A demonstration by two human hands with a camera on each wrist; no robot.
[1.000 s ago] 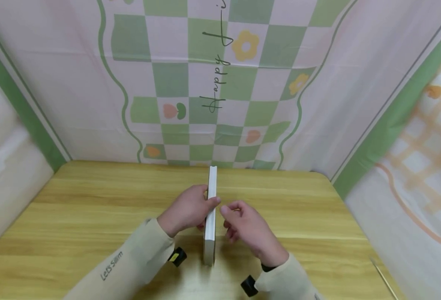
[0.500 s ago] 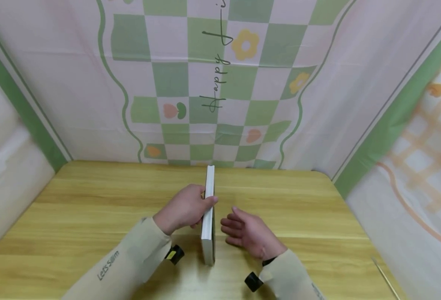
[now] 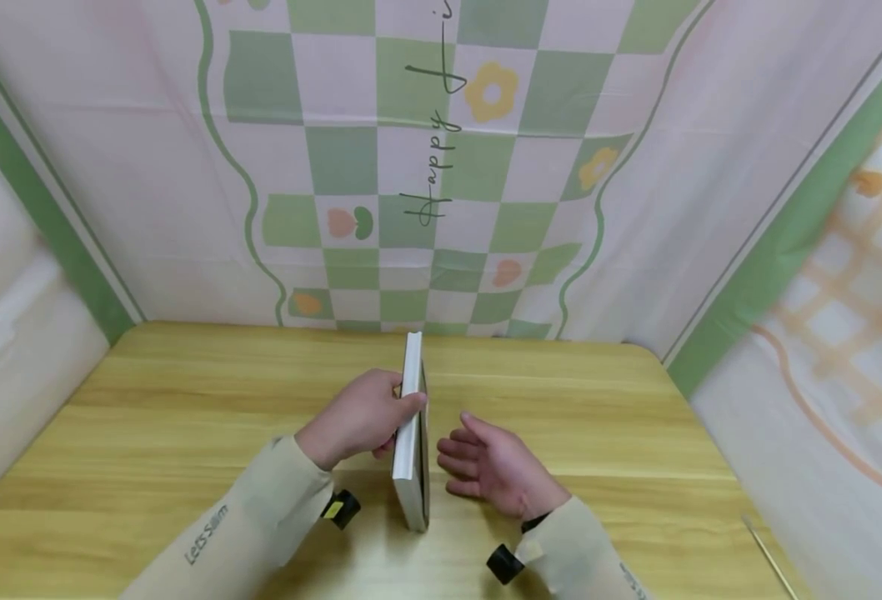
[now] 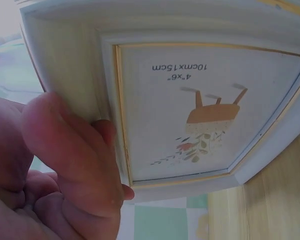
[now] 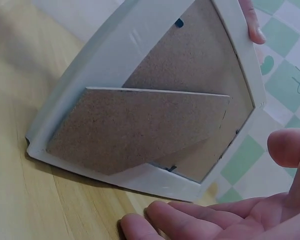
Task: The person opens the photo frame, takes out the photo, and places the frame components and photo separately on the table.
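Note:
A white picture frame (image 3: 405, 450) stands on its edge on the table, top leaning a little left. My left hand (image 3: 354, 421) grips its upper edge, thumb over to the right side. In the left wrist view, the front shows a gold inner line and a printed insert (image 4: 215, 115) with a plant drawing and size text. The right wrist view shows the brown backing board (image 5: 200, 50) and a brown easel stand (image 5: 135, 130) angled across it. My right hand (image 3: 497, 467) is beside the back, palm toward it, fingers extended and apart from the frame.
A wooden table (image 3: 186, 375) lies below. Behind it hangs a green-and-white checked cloth (image 3: 403, 167) with flowers and lettering. A thin pale stick (image 3: 767, 554) lies near the table's right edge. Black wrist cameras (image 3: 504, 564) sit under both sleeves.
The frame's top has tilted left with my left hand, showing more of its back. My right hand has straightened its fingers and turned its palm toward the frame.

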